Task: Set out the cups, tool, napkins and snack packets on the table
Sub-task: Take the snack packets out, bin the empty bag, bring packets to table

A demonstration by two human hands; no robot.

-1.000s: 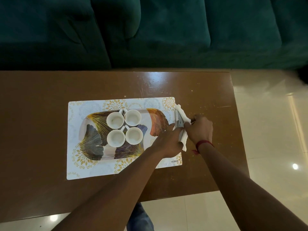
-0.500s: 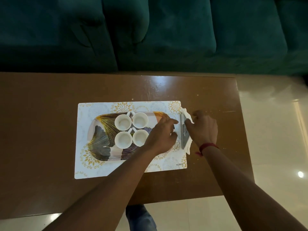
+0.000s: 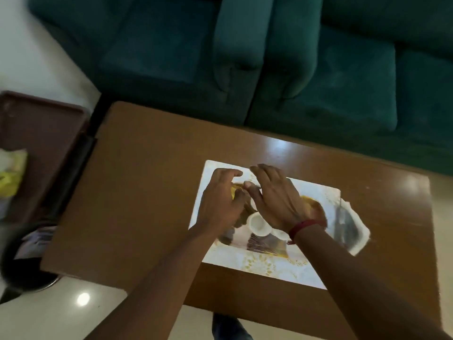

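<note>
Your left hand (image 3: 220, 202) and your right hand (image 3: 277, 200) are both above the far-left part of the patterned tray (image 3: 313, 204), side by side and nearly touching. The fingers of the left hand are curled and loose, the fingers of the right hand are stretched and a little spread; the picture is blurred, so you cannot tell if either hand really holds the tray or a cup. A red band (image 3: 302, 227) is around your right wrist.

The tray lies on a white placemat (image 3: 257, 263) on the brown table (image 3: 147, 192). Of the white cups, 1 cup (image 3: 258, 223) shows clearly on the tray, just under your right hand, and a part of a second cup (image 3: 279, 233) shows at your wrist. To the right of the tray, the metal tool (image 3: 343, 222) lies on the white napkin (image 3: 360, 239), at the edge of the placemat.

Well apart to the left of the tray, beyond the table, yellow packets (image 3: 11, 173) lie on a dark brown tray (image 3: 49, 123). Beyond the table stands a green sofa (image 3: 294, 57).
</note>
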